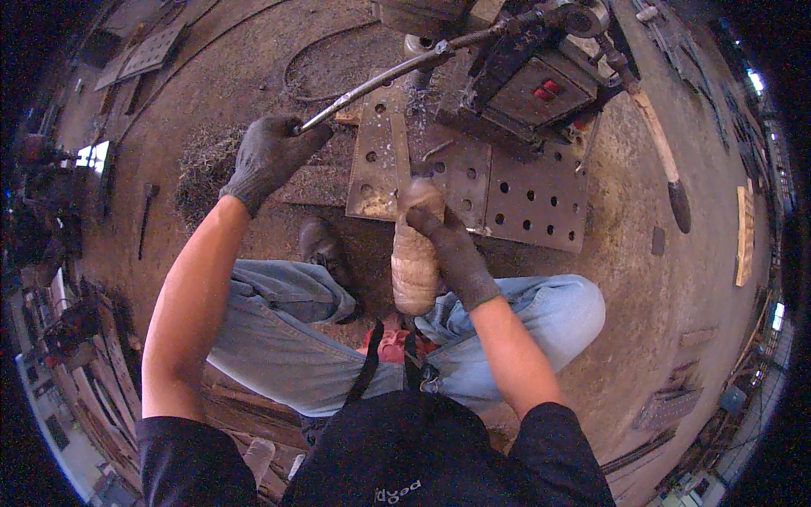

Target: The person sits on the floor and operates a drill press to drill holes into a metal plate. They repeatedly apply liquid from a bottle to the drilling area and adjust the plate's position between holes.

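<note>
Plastic bottle [415,253], tan and grimy, held upright-tilted over the near edge of a drilled steel plate [380,160]; its top end sits just below the drill bit area, its base points toward the person's lap. Right hand [452,249], in a dark knit glove, wraps the bottle from the right side, fingers closed around its upper half.

Left hand [269,156], same glove type, fist closed on the end of a long bent metal lever [380,80]. Lever runs up and right to a drilling machine [528,76] with a dark housing and red buttons.

Machine stands on a second perforated plate [532,198], touching the first plate's right side. Metal swarf [203,160] heaped left of the plates on the dirt floor. Person crouches, jeans-clad knees either side of the bottle, one dark shoe [323,247] just left of it. Wooden-handled tool [663,160] lies well right of the machine.
</note>
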Demonstrator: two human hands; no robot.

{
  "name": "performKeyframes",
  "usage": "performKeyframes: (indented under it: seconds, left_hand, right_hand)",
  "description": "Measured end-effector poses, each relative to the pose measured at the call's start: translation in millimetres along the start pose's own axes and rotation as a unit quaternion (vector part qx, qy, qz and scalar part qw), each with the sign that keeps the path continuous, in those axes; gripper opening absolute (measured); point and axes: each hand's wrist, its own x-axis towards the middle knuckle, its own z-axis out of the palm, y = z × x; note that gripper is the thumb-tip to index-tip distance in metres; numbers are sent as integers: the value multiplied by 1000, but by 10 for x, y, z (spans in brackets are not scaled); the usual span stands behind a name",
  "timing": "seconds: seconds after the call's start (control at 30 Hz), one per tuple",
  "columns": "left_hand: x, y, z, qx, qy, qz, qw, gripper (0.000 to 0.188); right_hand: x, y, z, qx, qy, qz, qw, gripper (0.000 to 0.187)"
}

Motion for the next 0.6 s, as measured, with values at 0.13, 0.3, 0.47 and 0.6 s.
performKeyframes:
  seconds: [0.13, 0.3, 0.47, 0.6]
  left_hand:
    - [11, 78, -12, 6, -14, 2, 1000, 49]
    - [27, -14, 24, -1, -13, 4, 1000, 49]
    - [-3, 91, -28, -4, -30, -17, 999, 50]
    - [14, 78, -38, 0, -44, -34, 998, 51]
  right_hand:
    - [-68, -162, 68, 38, 35, 64, 997, 74]
    - [-24, -134, 34, 42, 27, 62, 997, 75]
    - [30, -63, -39, 124, 52, 162, 978, 66]
    - [89, 39, -55, 193, 50, 149, 968, 50]
